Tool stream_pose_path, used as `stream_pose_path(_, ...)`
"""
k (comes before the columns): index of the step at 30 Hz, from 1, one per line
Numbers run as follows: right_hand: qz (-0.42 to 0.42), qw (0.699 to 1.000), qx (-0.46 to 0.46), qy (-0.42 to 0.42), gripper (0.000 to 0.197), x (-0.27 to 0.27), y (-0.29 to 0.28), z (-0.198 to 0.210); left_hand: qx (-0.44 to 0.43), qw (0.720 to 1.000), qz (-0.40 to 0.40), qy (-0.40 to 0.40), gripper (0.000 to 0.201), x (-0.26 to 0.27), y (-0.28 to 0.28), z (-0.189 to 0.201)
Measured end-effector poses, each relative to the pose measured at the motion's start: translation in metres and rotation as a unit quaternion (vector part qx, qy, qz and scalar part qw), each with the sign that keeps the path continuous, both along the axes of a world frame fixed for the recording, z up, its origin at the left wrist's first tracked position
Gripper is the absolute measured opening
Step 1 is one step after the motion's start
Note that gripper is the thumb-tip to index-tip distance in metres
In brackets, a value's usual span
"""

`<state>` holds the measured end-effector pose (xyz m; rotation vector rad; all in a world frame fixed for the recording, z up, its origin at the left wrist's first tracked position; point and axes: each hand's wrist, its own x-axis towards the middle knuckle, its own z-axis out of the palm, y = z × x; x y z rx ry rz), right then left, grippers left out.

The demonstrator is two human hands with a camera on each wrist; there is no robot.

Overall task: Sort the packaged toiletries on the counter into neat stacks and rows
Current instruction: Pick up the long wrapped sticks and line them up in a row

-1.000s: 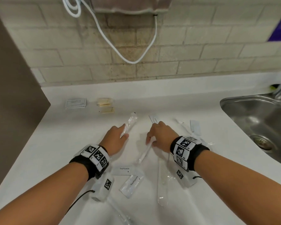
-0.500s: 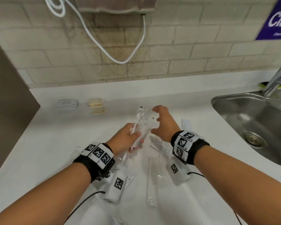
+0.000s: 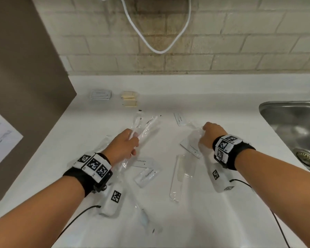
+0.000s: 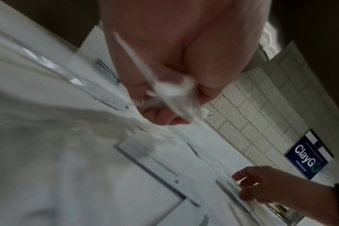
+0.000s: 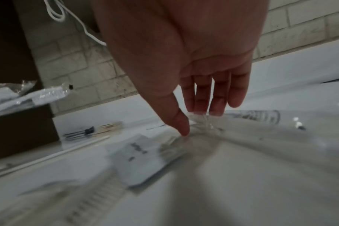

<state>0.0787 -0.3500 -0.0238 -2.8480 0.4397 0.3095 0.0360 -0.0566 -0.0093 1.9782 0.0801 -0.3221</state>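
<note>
My left hand (image 3: 130, 143) grips two clear-wrapped toothbrushes (image 3: 145, 123) by their lower ends; they point toward the back wall, just above the white counter (image 3: 168, 104). The left wrist view shows the wrap (image 4: 174, 93) bunched in my curled fingers. My right hand (image 3: 207, 130) is down on the counter at the right, thumb and fingers pinching the crinkled end of another clear-wrapped toothbrush (image 5: 207, 123). Toothpaste sachets lie loose: one beside that hand (image 3: 190, 148), one further back (image 3: 179, 119), two in the middle (image 3: 147, 176). A wrapped toothbrush (image 3: 179, 176) lies between my arms.
At the back left sit a small stack of white card packets (image 3: 100, 94) and a stack of beige packets (image 3: 129, 98). A steel sink (image 3: 293, 126) cuts into the counter at the right. A brown panel (image 3: 25, 86) bounds the left side. Another wrapped item (image 3: 145, 219) lies near the front.
My right hand left the toothbrushes held by my left hand and moved right, down onto another wrapped one. My left hand keeps its grip on its bundle.
</note>
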Motion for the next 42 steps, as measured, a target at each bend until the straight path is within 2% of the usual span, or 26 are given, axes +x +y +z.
stream_pose_path(1, 0.000, 1.000, 0.021, -0.005, 0.052, -0.002, 0.006, 0.001, 0.033, 0.999, -0.006, -0.008, 0.015, -0.006, 0.008, -0.003)
stream_pose_path(3, 0.009, 0.997, 0.065, -0.029, 0.059, -0.006, 0.021, 0.004, 0.083, 0.996, -0.039, -0.006, 0.036, -0.019, 0.025, -0.009)
stream_pose_path(5, 0.048, 0.992, 0.105, -0.051, 0.052, -0.012, 0.038, 0.011, 0.093, 0.994, -0.063, 0.012, 0.050, -0.033, 0.038, -0.015)
stream_pose_path(9, 0.183, 0.972, 0.142, -0.040, 0.027, -0.029, 0.078, 0.026, 0.171, 0.981, -0.095, -0.013, 0.039, -0.054, 0.055, -0.026)
stream_pose_path(11, 0.222, 0.963, 0.152, -0.029, 0.019, -0.037, 0.097, 0.028, 0.178, 0.978, -0.103, -0.026, 0.037, -0.061, 0.060, -0.027)
stream_pose_path(13, 0.224, 0.958, 0.176, -0.027, 0.012, -0.043, 0.110, 0.027, 0.169, 0.980, -0.105, -0.027, 0.037, -0.065, 0.064, -0.027)
stream_pose_path(16, 0.205, 0.955, 0.212, -0.021, 0.014, -0.046, 0.117, 0.024, 0.148, 0.982, -0.116, -0.018, 0.029, -0.069, 0.071, -0.022)
stream_pose_path(20, 0.152, 0.954, 0.258, -0.014, 0.010, -0.046, 0.116, 0.025, 0.217, 0.962, -0.160, -0.047, 0.028, -0.068, 0.085, -0.018)
stream_pose_path(24, 0.109, 0.944, 0.310, -0.006, 0.017, -0.047, 0.119, 0.028, 0.270, 0.947, -0.150, -0.087, 0.030, -0.068, 0.087, -0.022)
stream_pose_path(26, 0.102, 0.943, 0.316, -0.004, 0.019, -0.049, 0.123, 0.029, 0.279, 0.943, -0.159, -0.084, 0.031, -0.066, 0.089, -0.021)
stream_pose_path(28, 0.090, 0.939, 0.332, -0.011, 0.012, -0.049, 0.129, 0.030, 0.303, 0.936, -0.167, -0.073, 0.026, -0.063, 0.094, -0.017)
stream_pose_path(29, 0.084, 0.936, 0.343, -0.014, 0.008, -0.050, 0.132, 0.031, 0.306, 0.936, -0.160, -0.068, 0.030, -0.061, 0.099, -0.014)
stream_pose_path(31, 0.062, 0.930, 0.361, -0.016, 0.017, -0.049, 0.142, 0.034, 0.294, 0.945, -0.128, -0.070, 0.038, -0.058, 0.110, -0.005)
stream_pose_path(33, 0.039, 0.928, 0.371, 0.000, 0.017, -0.047, 0.155, 0.036, 0.258, 0.959, -0.078, -0.084, 0.035, -0.055, 0.125, 0.009)
stream_pose_path(35, 0.026, 0.932, 0.361, 0.028, 0.006, -0.043, 0.174, 0.035, 0.210, 0.972, -0.013, -0.104, 0.028, -0.051, 0.140, 0.023)
stream_pose_path(39, 0.128, 0.951, 0.271, 0.074, 0.007, -0.033, 0.225, 0.034, 0.148, 0.974, 0.095, -0.146, 0.035, -0.042, 0.157, 0.042)
stream_pose_path(42, 0.230, 0.962, 0.125, 0.080, 0.036, -0.026, 0.263, 0.046, 0.100, 0.978, 0.120, -0.141, 0.031, -0.037, 0.162, 0.048)
